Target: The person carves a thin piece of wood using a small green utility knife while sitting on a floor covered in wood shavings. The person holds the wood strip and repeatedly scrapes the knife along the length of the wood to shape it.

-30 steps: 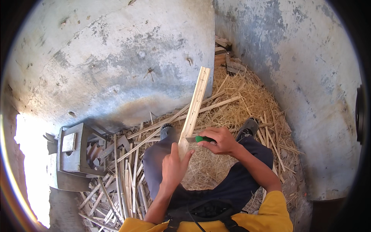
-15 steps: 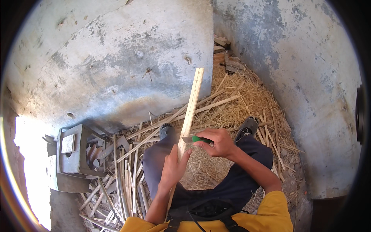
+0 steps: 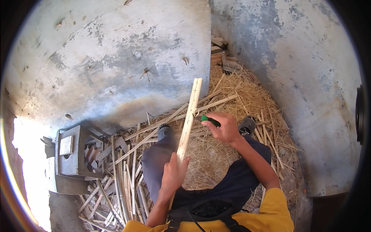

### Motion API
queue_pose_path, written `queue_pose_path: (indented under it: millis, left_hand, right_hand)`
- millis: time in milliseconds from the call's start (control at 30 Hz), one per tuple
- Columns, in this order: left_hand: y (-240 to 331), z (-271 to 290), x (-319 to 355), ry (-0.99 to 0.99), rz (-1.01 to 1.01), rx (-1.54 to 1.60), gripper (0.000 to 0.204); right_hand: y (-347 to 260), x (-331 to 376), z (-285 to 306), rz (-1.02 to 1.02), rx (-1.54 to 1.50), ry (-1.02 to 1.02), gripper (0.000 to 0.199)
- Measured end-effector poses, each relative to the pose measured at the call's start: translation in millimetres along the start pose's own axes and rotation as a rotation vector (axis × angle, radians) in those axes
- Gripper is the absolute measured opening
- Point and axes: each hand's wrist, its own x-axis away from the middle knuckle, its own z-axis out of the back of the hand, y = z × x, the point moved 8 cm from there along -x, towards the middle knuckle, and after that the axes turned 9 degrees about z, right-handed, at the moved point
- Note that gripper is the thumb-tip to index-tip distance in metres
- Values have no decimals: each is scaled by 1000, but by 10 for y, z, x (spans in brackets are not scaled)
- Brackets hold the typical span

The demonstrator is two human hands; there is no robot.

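Note:
My left hand (image 3: 172,176) is wrapped round the lower part of a long pale wooden strip (image 3: 189,121), which slants up and away from me between my knees. My right hand (image 3: 224,127) is closed on the green handle of a knife (image 3: 205,118), to the right of the strip. The knife's blade points left at the strip's right edge and is hard to make out. A thin curled shaving (image 3: 196,112) stands off that edge beside the blade. The strip's lower end runs down past my left forearm.
Straw-like shavings (image 3: 208,162) cover the floor between my feet. Loose wooden strips (image 3: 127,181) lie heaped on the left, near a grey wooden stool-like frame (image 3: 71,154). Weathered walls (image 3: 116,50) stand ahead and on the right; wood pieces (image 3: 228,62) lie in the corner.
The knife and my right hand have moved up along the strip and slightly right. A curled shaving now shows at the blade. The strip and my left hand have shifted slightly toward me.

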Motion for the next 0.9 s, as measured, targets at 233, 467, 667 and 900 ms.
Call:
queue_pose_path:
  millis: [233, 467, 667, 900]
  left_hand:
    - [-163, -14, 208, -106, 33, -17, 33]
    - [-393, -45, 462, -194, 18, -21, 32]
    - [-479, -170, 262, -561, 248, 574, 39]
    - [-226, -371, 43, -839, 364, 947, 46]
  right_hand:
    - [437, -113, 118, -134, 59, -17, 37]
    - [1246, -117, 756, -464, 168, 168, 43]
    - [805, 56, 310, -397, -85, -19, 42]
    - [-147, 144, -287, -67, -311, -316, 28]
